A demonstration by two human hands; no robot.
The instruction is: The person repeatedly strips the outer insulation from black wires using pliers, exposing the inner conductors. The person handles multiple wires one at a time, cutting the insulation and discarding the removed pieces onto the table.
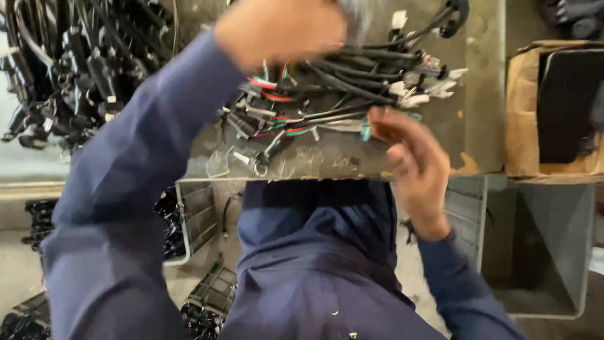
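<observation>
While lying on the desk (478, 94):
Wire bundle (340, 94): spreading between both hands.
Left hand (280, 28): gripping its upper end.
Right hand (409, 157): fingers curling, touching its lower edge.

— Where's the wire bundle (340, 94)?
— On the table (484, 94), between the left hand (280, 28) and right hand (409, 157).
— And the cardboard box (553, 113)?
— Right of the table; the cable heap (69, 69) lies left.
</observation>
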